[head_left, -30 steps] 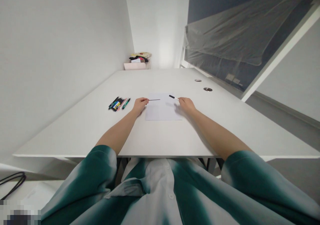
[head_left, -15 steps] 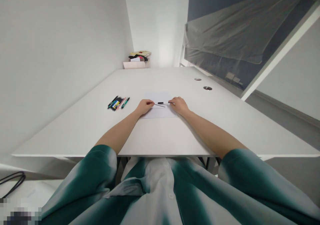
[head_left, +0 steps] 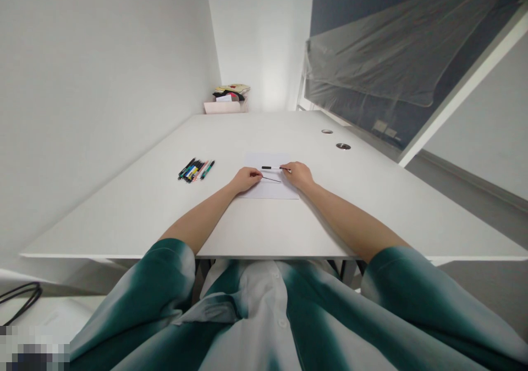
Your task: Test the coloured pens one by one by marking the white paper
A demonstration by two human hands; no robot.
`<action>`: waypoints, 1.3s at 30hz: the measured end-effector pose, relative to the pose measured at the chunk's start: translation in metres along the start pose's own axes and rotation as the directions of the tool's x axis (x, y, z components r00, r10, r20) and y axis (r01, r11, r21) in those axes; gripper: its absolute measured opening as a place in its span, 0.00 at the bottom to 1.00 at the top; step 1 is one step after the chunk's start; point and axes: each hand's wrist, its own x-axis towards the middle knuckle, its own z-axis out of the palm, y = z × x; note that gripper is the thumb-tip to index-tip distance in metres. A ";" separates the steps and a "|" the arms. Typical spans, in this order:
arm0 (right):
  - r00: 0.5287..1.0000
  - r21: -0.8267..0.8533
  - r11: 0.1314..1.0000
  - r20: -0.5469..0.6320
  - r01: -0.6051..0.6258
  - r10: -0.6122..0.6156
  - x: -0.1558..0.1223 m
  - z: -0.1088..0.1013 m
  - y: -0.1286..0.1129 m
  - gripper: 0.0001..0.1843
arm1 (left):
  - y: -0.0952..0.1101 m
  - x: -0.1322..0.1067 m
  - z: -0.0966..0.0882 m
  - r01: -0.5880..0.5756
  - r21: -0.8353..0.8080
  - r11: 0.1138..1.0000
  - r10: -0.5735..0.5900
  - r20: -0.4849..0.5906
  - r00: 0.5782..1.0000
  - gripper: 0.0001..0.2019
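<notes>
From here I read the left hand (head_left: 246,180) as closed in a pinch on a thin black rod (head_left: 272,179), which reaches out past the fingertips toward the right hand. The rod lies almost level, its long axis running crosswise and dipping slightly toward me at the tip. It sits over a sheet of white paper (head_left: 272,192), though I cannot tell whether it touches the sheet.

The right hand (head_left: 297,175) is also clenched in a pinch, grasping a slim black-and-white pen (head_left: 272,168) by its white end. The pen's long axis runs crosswise too, just beyond the rod and nearly parallel to it, with the black end pointing left, past the left hand's fingertips.

Both hands sit at the near part of the paper, on a white tabletop (head_left: 256,222). Well left of the left hand lies a tight row of multicoloured pens (head_left: 194,170), side by side. Far ahead of both hands, a pale pink box (head_left: 225,108) stands at the table's end, with a pile of soft yellow and black items (head_left: 230,93) on top; I cannot see inside it. Ahead and right of the right hand, two round metal grommets (head_left: 343,146) are set into the tabletop.
</notes>
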 end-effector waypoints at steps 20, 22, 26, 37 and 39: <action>0.999 0.060 0.997 0.005 0.045 -0.045 -0.002 0.004 0.010 0.18 | -0.007 0.002 0.004 0.018 -0.058 0.998 -0.024 -0.118 0.993 0.12; 0.997 0.100 0.993 -0.046 0.067 -0.062 -0.002 0.003 0.010 0.17 | -0.008 0.003 0.004 0.019 -0.081 0.997 -0.029 -0.123 0.992 0.12; 0.974 0.160 0.963 -0.097 0.219 -0.205 -0.003 0.002 0.005 0.14 | -0.011 0.005 0.006 0.007 -0.122 0.992 -0.023 -0.131 0.991 0.13; 0.957 0.079 0.955 0.032 0.286 -0.289 -0.006 -0.004 -0.013 0.14 | -0.011 0.006 0.004 0.028 -0.128 0.991 -0.046 -0.144 0.988 0.13; 0.969 0.039 0.969 0.031 0.244 -0.245 -0.006 -0.004 -0.011 0.15 | -0.012 0.006 0.003 0.068 -0.117 0.991 -0.089 -0.187 0.978 0.12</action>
